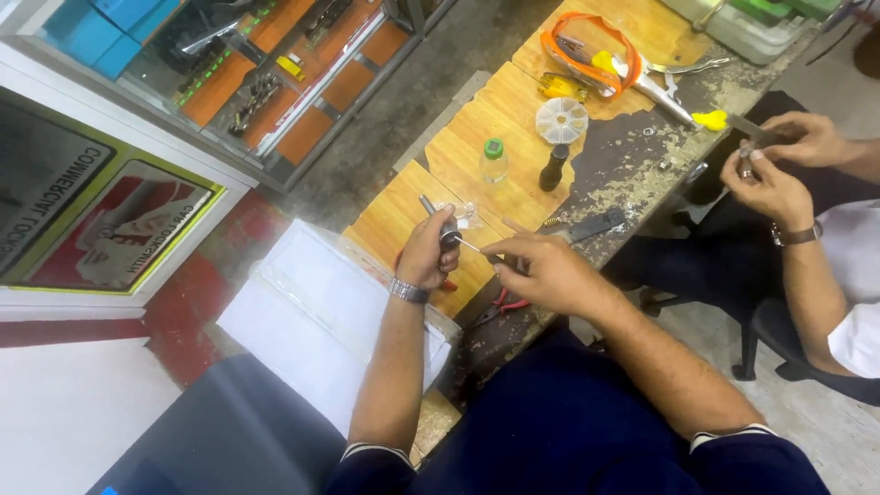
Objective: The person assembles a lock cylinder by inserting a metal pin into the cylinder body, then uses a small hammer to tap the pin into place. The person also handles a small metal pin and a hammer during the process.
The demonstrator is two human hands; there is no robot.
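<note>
Wooden table (513, 119), worn and flaking — two hands at work on a small tool.

Left hand (426, 252) has its fingers wrapped round a screwdriver (443, 227); right hand (541, 269) pinches a small dark part (496, 260) at its thin tip — both just above the table's near edge, red-handled pliers (502, 305) below.

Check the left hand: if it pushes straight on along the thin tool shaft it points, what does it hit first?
Most likely the right hand: the thin metal-shafted tool in the left hand points right at those fingertips, which pinch a small dark part; depth unclear.
</note>
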